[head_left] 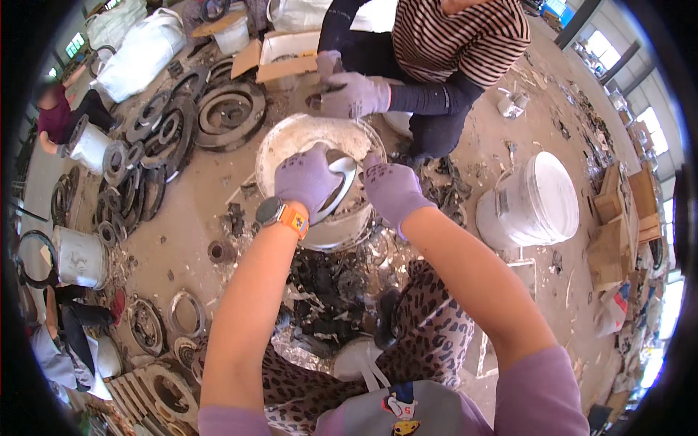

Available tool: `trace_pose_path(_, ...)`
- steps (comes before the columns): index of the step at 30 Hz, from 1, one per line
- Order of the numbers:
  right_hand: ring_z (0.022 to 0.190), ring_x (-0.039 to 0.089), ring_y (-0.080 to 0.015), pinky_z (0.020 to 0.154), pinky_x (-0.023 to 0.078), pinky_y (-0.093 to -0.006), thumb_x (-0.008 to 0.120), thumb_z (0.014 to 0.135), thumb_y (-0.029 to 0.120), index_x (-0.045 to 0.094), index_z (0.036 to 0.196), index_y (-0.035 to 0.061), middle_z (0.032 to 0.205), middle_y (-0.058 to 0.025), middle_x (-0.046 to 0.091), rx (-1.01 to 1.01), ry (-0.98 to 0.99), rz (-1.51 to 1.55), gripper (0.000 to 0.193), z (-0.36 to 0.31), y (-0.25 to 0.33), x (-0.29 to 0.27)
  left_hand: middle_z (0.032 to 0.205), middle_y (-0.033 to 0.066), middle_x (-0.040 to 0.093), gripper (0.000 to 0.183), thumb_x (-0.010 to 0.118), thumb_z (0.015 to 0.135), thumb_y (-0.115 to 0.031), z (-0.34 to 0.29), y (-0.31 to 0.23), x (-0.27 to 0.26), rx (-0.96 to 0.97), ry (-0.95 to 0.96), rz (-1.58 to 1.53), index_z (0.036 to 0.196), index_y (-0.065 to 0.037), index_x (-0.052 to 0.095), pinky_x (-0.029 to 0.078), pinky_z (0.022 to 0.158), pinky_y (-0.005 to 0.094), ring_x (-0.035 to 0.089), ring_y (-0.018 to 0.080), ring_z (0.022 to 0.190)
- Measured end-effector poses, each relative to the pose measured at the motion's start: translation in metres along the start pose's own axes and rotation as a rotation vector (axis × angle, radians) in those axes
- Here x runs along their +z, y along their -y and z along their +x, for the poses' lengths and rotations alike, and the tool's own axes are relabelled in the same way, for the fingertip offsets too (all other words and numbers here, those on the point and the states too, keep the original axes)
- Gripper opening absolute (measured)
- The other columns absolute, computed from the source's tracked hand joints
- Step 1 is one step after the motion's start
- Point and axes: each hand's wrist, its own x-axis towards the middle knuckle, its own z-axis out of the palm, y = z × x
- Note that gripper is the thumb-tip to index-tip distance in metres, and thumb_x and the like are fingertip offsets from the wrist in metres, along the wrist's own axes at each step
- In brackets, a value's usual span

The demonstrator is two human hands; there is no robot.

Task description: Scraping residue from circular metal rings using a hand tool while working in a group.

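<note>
In a lavender glove, my left hand [302, 178] is wrapped round a shiny pale-grey ring [345, 174], tilted up on edge. It hangs over the soiled white top of a bucket [280, 142] in front of me. My right hand [394, 187], gloved alike, is close to the right of the ring with fingers curled and pressed together. What those fingers hold, if anything, I cannot make out. Black scraps [327, 291] lie heaped on the floor between the bucket and my knees.
Across the bucket, a co-worker's gloved hands [352, 94] hold a small dark piece. A lidded white bucket [534, 200] stands to the right. Dark rings [163, 134] pile up at left, near an open cardboard box [287, 54]. Wooden crates [618, 218] line the far right.
</note>
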Motion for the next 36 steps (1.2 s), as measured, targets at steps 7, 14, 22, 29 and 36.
trace_pose_path(7, 0.084, 0.069, -0.0303, 0.060, 0.056, -0.0387, 0.068, 0.076, 0.010, 0.039, 0.120, -0.0091, 0.097, -0.0192, 0.067, 0.000, -0.110, 0.084, 0.056, 0.008, -0.006, 0.032, 0.099, 0.0171, 0.066, 0.051, 0.072, 0.067, -0.040, 0.006, -0.005, 0.004, -0.054, 0.088, 0.005, 0.105, -0.009, 0.060, 0.050, 0.079, 0.0438, 0.063, 0.0353, 0.090)
trace_pose_path(14, 0.088, 0.069, -0.0298, 0.065, 0.056, -0.0409, 0.066, 0.078, 0.010, 0.039, 0.119, -0.0112, 0.102, -0.0211, 0.066, 0.017, -0.100, 0.150, 0.053, 0.013, -0.005, 0.036, 0.103, 0.0195, 0.065, 0.054, 0.072, 0.068, -0.040, 0.002, -0.002, 0.004, -0.029, 0.053, -0.029, 0.107, -0.005, 0.061, 0.049, 0.082, 0.0429, 0.062, 0.0361, 0.095)
trace_pose_path(22, 0.087, 0.067, -0.0285, 0.075, 0.052, -0.0356, 0.034, 0.100, 0.030, 0.040, 0.117, -0.0114, 0.092, -0.0219, 0.066, -0.025, -0.208, 0.096, 0.045, 0.019, -0.004, 0.048, 0.100, 0.0209, 0.065, 0.051, 0.073, 0.067, -0.039, 0.002, 0.009, 0.006, -0.019, -0.023, -0.086, 0.103, -0.005, 0.061, 0.050, 0.080, 0.0427, 0.062, 0.0369, 0.093)
trace_pose_path(29, 0.091, 0.067, -0.0323, 0.075, 0.053, -0.0401, 0.042, 0.095, 0.020, 0.043, 0.115, -0.0065, 0.097, -0.0235, 0.066, 0.035, -0.144, 0.273, 0.034, 0.016, 0.000, 0.039, 0.098, 0.0207, 0.066, 0.049, 0.073, 0.067, -0.038, 0.000, 0.014, 0.005, -0.023, -0.026, -0.099, 0.101, -0.004, 0.062, 0.050, 0.079, 0.0424, 0.063, 0.0369, 0.091)
trace_pose_path(36, 0.094, 0.065, -0.0335, 0.078, 0.052, -0.0421, 0.039, 0.097, 0.029, 0.039, 0.119, -0.0063, 0.097, -0.0235, 0.065, 0.043, -0.130, 0.298, 0.041, 0.016, 0.000, 0.041, 0.096, 0.0194, 0.066, 0.047, 0.070, 0.070, -0.040, 0.000, 0.012, 0.004, -0.015, -0.023, -0.103, 0.102, -0.007, 0.063, 0.050, 0.079, 0.0420, 0.064, 0.0350, 0.090)
